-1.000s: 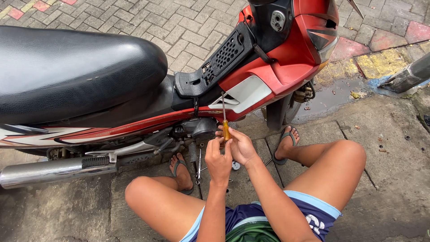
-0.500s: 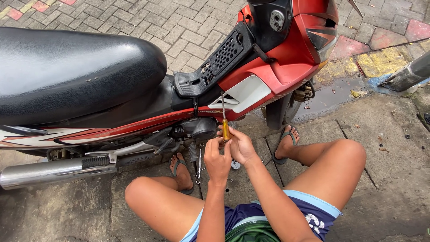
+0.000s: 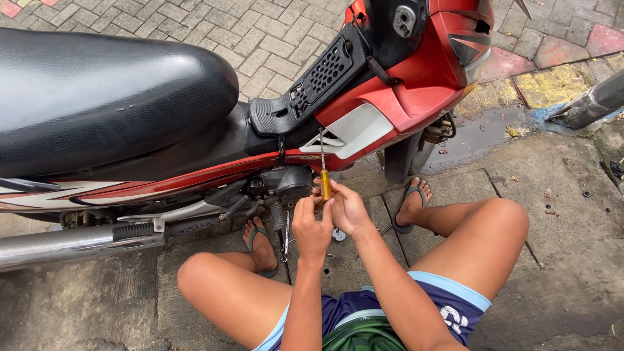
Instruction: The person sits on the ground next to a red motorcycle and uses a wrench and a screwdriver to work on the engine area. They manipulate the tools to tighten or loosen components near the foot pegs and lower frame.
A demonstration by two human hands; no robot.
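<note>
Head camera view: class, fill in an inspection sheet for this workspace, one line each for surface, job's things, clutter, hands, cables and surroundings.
Surface: cracked grey concrete ground, damp in places.
Job's things: yellow-handled screwdriver held upright, metal shaft pointing up at the white side panel of the red motorbike.
Clutter: small round metal part and thin metal tools on the ground under the hands; dead leaves and debris.
Hands: left hand and right hand both close around the screwdriver handle.
Cables: nothing seen.
Surroundings: black padded seat, chrome exhaust pipe, grey brick paving, puddle, grey pole.
</note>
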